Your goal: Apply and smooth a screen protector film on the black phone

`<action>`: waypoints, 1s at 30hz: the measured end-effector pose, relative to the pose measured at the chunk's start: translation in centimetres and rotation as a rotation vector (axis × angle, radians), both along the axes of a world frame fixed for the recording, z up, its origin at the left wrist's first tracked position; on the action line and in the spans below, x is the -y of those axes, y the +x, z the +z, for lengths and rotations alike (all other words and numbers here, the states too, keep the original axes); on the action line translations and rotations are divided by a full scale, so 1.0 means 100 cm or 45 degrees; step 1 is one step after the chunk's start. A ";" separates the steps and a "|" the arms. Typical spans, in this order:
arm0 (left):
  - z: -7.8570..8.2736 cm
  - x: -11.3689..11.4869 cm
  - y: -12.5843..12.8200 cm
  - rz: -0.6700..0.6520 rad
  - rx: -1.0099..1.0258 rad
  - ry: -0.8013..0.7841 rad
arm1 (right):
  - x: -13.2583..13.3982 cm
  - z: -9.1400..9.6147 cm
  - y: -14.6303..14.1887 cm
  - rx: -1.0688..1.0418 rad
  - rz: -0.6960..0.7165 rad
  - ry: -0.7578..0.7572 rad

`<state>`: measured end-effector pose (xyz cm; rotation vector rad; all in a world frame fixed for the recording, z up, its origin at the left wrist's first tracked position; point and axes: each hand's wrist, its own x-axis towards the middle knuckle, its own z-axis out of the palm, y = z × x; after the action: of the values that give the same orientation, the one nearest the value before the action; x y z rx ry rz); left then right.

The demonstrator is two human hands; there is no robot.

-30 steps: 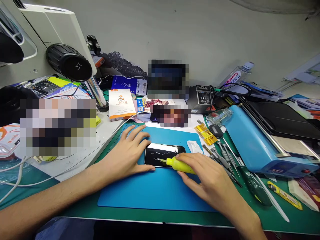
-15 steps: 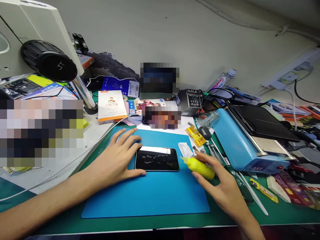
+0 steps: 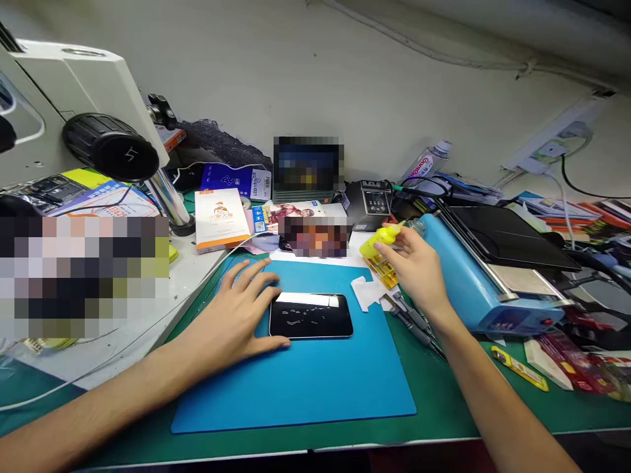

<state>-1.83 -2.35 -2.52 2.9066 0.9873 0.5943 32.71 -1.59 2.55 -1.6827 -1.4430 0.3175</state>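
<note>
On the blue mat (image 3: 315, 387) lies a smartphone (image 3: 310, 322), its dark screen up, with clear wet-looking streaks and drops on the glass. My left hand (image 3: 246, 302) rests at the phone's left end, thumb along the near edge and index finger at the far left corner, the other fingers spread on the mat. Over the mat's far right corner, my right hand (image 3: 417, 269) grips a small yellow squeeze bottle (image 3: 377, 244) between thumb and fingers. The bottle's nozzle points up and to the right. Beneath it are a yellow sheet (image 3: 387, 272) and a white wipe (image 3: 366, 292).
Grey-handled tools (image 3: 414, 322) lie right of the mat, beside a blue machine (image 3: 453, 276). A yellow cutter knife (image 3: 517, 368) is farther right. At the back stand a white and orange box (image 3: 221, 220) and a black device (image 3: 369, 203). A microscope (image 3: 113, 144) overhangs the left.
My right hand has lifted the yellow bottle away from the phone, toward the back, and turned its nozzle from left to right. My left hand stays at the phone.
</note>
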 end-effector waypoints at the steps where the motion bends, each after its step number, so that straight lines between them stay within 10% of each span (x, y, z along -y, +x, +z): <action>1: 0.000 0.000 0.000 -0.001 -0.007 0.003 | -0.009 -0.003 0.000 0.026 -0.001 -0.016; 7: -0.001 -0.001 -0.001 -0.006 -0.028 0.027 | -0.033 -0.018 -0.001 0.106 0.023 -0.103; 13: -0.001 -0.001 -0.001 0.000 -0.021 0.018 | 0.024 -0.017 -0.007 0.514 -0.084 0.110; 18: -0.001 -0.001 -0.001 0.006 -0.027 -0.007 | 0.057 -0.033 -0.004 1.022 0.262 0.028; 30: 0.002 0.000 0.000 0.008 -0.042 0.004 | 0.062 -0.029 -0.012 0.669 0.335 0.243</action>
<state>-1.86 -2.40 -2.30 2.9264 1.0006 0.5509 31.54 -7.76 -0.38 -1.4804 -2.0172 -0.1357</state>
